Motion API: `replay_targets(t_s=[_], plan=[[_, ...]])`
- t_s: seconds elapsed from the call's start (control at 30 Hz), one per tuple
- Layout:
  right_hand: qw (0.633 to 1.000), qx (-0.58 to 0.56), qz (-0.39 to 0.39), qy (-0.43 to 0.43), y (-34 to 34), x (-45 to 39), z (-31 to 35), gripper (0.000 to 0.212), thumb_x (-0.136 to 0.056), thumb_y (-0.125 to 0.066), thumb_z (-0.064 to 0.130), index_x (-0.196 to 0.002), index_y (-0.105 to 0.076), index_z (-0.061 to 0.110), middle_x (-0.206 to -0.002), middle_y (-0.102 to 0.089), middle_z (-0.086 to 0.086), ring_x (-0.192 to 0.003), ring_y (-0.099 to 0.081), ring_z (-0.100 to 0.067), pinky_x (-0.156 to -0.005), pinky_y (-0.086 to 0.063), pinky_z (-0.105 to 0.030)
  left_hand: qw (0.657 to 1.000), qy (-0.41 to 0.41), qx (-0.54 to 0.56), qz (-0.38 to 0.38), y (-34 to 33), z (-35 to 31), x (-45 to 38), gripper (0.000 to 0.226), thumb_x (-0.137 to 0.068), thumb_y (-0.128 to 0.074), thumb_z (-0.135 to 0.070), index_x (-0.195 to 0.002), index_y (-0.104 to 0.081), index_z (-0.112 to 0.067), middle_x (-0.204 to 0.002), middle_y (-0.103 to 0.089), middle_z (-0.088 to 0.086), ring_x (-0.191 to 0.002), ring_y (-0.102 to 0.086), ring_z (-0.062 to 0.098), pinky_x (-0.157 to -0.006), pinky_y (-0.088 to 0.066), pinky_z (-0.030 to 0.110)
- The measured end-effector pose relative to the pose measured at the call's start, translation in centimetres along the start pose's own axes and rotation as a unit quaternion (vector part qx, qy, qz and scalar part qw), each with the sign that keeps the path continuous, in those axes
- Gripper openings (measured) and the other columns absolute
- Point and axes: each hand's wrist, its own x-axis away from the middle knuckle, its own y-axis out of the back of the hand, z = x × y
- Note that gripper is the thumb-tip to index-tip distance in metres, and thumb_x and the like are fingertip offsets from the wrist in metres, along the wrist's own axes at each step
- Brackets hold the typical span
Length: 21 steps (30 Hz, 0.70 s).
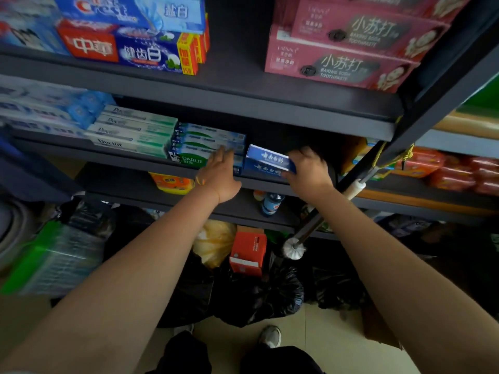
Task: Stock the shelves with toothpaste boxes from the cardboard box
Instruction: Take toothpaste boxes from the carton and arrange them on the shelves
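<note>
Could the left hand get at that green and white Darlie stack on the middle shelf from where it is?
Probably yes. The left hand already lies with straight fingers against the Darlie stack at the shelf's open front. Nothing stands between them; the right hand is busy with the blue box beside it.

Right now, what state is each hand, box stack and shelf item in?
left hand: open, fingers resting on the DARLIE stack
right hand: gripping the top blue box
blue boxes: two stacked, top one tilted
DARLIE stack: lying flat, stacked
Doctor stack: lying flat, stacked
pink boxes: stacked on upper shelf
</note>
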Motion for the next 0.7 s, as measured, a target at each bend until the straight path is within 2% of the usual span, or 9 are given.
replay_targets(t_s=[0.07, 0.13, 0.2, 0.27, 0.37, 0.47, 0.53, 0.6, 0.7], plan=[[0.998, -0.055, 0.024, 0.033, 1.3, 1.9, 0.7, 0.047, -0.088, -0.068, 0.03, -0.129, -0.054, 0.012, -0.121, -0.052, -0.014, -0.114, -0.051, -0.033, -0.096, -0.044, -0.043, 0.998, 0.003, 0.068, -0.008, 1.8, -0.2, 1.6, 0.068, -0.096, -0.057, -0.025, -0.154, -0.024, -0.017, -0.16, -0.024, 0.013, -0.145, -0.029, 0.033, -0.114, -0.033, 0.04], [0.992, -0.111, 0.01, 0.067, 3.2, 3.8, 2.0, 0.047, -0.086, -0.07, 0.027, -0.128, -0.053, 0.012, -0.118, -0.057, -0.011, -0.108, -0.055, -0.03, -0.091, -0.045, -0.036, 0.99, 0.002, 0.124, -0.06, 4.2, -0.6, 3.6, 0.038, -0.094, -0.052, -0.023, -0.131, -0.054, -0.018, -0.129, -0.059, 0.014, -0.117, -0.057, 0.035, -0.097, -0.048, 0.041], [0.983, -0.153, -0.022, 0.1, 5.7, 5.4, 3.8, 0.046, -0.086, -0.071, 0.024, -0.126, -0.053, 0.012, -0.115, -0.06, -0.007, -0.103, -0.057, -0.026, -0.084, -0.041, -0.027, 0.971, 0.011, 0.182, -0.155, 7.1, -1.2, 5.7, 0.023, -0.088, -0.046, -0.027, -0.096, -0.067, -0.022, -0.097, -0.071, 0.01, -0.091, -0.066, 0.034, -0.079, -0.055, 0.042], [0.976, -0.168, -0.06, 0.122, 8.5, 6.1, 5.8, 0.045, -0.088, -0.069, 0.025, -0.128, -0.052, 0.013, -0.116, -0.061, -0.005, -0.105, -0.057, -0.024, -0.086, -0.042, -0.031, 0.953, 0.006, 0.183, -0.241, 10.0, -1.8, 7.3, 0.024, -0.09, -0.047, -0.024, -0.091, -0.071, -0.019, -0.09, -0.071, 0.008, -0.084, -0.064, 0.033, -0.071, -0.053, 0.041], [0.979, -0.102, -0.131, 0.117, 12.9, 5.0, 7.9, 0.046, -0.093, -0.063, 0.031, -0.135, -0.049, 0.02, -0.124, -0.058, -0.004, -0.116, -0.049, -0.027, -0.097, -0.038, -0.044, 0.928, -0.026, 0.148, -0.342, 14.1, -3.0, 8.7, 0.019, -0.093, -0.051, -0.017, -0.097, -0.07, -0.016, -0.1, -0.067, 0.005, -0.09, -0.059, 0.027, -0.065, -0.045, 0.036], [0.987, -0.023, -0.129, 0.094, 16.0, 2.4, 9.0, 0.047, -0.096, -0.057, 0.034, -0.141, -0.045, 0.026, -0.129, -0.052, -0.004, -0.123, -0.041, -0.028, -0.102, -0.032, -0.05, 0.916, -0.044, 0.121, -0.381, 16.6, -3.2, 8.5, 0.024, -0.089, -0.056, -0.015, -0.111, -0.063, -0.015, -0.117, -0.054, 0.008, -0.107, -0.052, 0.027, -0.068, -0.044, 0.039], [0.993, 0.017, -0.089, 0.076, 16.6, 0.7, 9.6, 0.047, -0.099, -0.052, 0.035, -0.145, -0.042, 0.032, -0.132, -0.046, -0.006, -0.127, -0.036, -0.029, -0.107, -0.03, -0.053, 0.925, -0.045, 0.089, -0.366, 17.6, -2.8, 8.0, 0.035, -0.087, -0.059, -0.016, -0.122, -0.058, -0.012, -0.128, -0.049, 0.011, -0.121, -0.044, 0.031, -0.087, -0.048, 0.046], [0.996, 0.049, -0.052, 0.053, 16.3, -0.4, 10.3, 0.045, -0.102, -0.045, 0.033, -0.146, -0.038, 0.037, -0.134, -0.04, -0.008, -0.128, -0.032, -0.03, -0.107, -0.031, -0.055, 0.94, -0.034, 0.052, -0.334, 18.5, -2.4, 7.5, 0.049, -0.086, -0.062, -0.021, -0.133, -0.051, -0.014, -0.145, -0.04, 0.012, -0.135, -0.033, 0.034, -0.104, -0.04, 0.051], [0.997, 0.048, -0.046, 0.031, 15.5, -1.1, 11.3, 0.046, -0.104, -0.041, 0.026, -0.147, -0.036, 0.039, -0.136, -0.039, -0.009, -0.126, -0.031, -0.031, -0.106, -0.032, -0.056, 0.964, -0.014, 0.019, -0.264, 19.8, -1.9, 6.8, 0.066, -0.09, -0.061, -0.031, -0.15, -0.033, -0.026, -0.163, -0.013, 0.005, -0.149, -0.009, 0.038, -0.114, -0.028, 0.057]])
